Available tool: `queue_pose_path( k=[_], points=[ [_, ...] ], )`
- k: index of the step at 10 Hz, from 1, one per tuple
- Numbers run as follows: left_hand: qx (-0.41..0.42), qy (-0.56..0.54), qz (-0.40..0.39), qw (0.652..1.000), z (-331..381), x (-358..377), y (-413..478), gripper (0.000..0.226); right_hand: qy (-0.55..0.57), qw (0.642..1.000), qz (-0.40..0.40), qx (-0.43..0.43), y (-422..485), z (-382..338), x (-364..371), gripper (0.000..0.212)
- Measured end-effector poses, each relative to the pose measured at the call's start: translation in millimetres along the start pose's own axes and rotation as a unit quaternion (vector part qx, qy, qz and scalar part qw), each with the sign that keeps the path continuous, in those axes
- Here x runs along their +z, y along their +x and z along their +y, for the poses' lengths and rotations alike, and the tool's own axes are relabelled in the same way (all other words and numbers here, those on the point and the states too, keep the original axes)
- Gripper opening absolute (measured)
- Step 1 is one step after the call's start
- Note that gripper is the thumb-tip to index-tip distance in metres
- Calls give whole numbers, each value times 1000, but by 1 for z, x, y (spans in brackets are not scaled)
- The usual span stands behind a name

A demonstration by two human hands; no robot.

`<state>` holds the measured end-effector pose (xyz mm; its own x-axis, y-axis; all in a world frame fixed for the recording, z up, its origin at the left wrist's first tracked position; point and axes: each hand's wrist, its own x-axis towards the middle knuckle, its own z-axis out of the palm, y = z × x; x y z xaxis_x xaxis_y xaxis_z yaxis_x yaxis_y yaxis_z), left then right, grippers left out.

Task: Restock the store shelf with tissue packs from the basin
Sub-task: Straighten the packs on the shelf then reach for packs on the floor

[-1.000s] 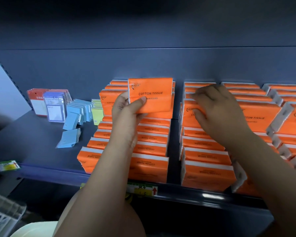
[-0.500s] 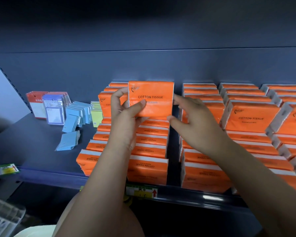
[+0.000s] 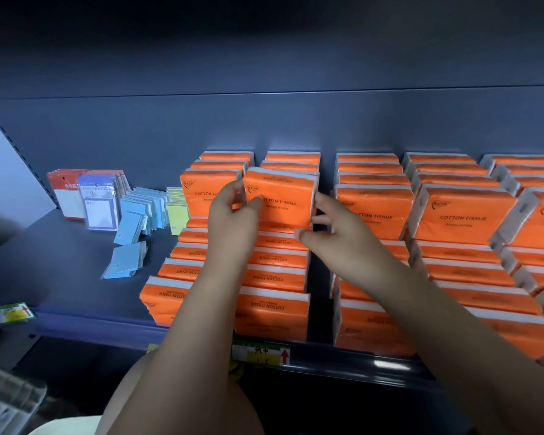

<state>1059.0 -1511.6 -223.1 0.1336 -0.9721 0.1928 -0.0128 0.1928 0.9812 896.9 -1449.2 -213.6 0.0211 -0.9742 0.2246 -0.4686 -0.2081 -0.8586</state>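
Observation:
An orange "COTTON TISSUE" pack (image 3: pixel 285 196) stands upright on top of the second stack from the left. My left hand (image 3: pixel 233 224) grips its left edge, thumb across the front. My right hand (image 3: pixel 336 233) pinches its lower right corner between fingers and thumb. Rows of the same orange packs (image 3: pixel 453 215) fill the dark shelf (image 3: pixel 60 265) to the right and lie flat below the held pack. The basin is hidden from this view apart from a pale rim (image 3: pixel 66 426) at the bottom left.
Red and blue card packs (image 3: pixel 95 202), light blue packets (image 3: pixel 145 208) and a yellow pad (image 3: pixel 178 211) stand at the shelf's left; two blue packets (image 3: pixel 124 262) lie loose. Price tags (image 3: pixel 261 354) sit on the shelf's front rail. A white basket corner (image 3: pixel 4 400) shows bottom left.
My right hand left the neighbouring stack and came across to the held pack's right side. The pack has been lowered and pushed back onto its stack.

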Motion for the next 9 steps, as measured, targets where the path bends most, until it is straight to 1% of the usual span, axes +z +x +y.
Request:
queue_pose_path(
  k=[1, 2, 3, 4, 5, 7, 8, 9],
  points=[
    [-25, 15, 0, 1000, -1, 1, 1, 22, 10, 1000, 13, 0, 3, 3, 0, 44],
    [-47, 27, 18, 998, -2, 1, 0, 19, 7, 1000, 18, 2, 5, 6, 1, 45],
    [-62, 26, 35, 997, -1, 0, -1, 19, 10, 1000, 8, 9, 4, 7, 4, 44],
    [-69, 55, 29, 996, -1, -1, -1, 17, 8, 1000, 10, 12, 3, 11, 6, 43],
    [-58, 79, 18, 995, -1, -2, -3, 15, 1, 1000, 26, 10, 2, 13, 9, 45],
    [-29, 104, -2, 994, 1, -3, -8, 19, -23, 999, 31, 6, 1, 9, 12, 45],
    [-30, 113, 4, 993, 5, -2, -8, 14, -33, 999, 33, 13, 0, 5, 11, 38],
    [44, 151, 59, 986, 2, -7, -16, 5, -68, 988, 137, 18, -13, 2, 12, 11]
  ],
)
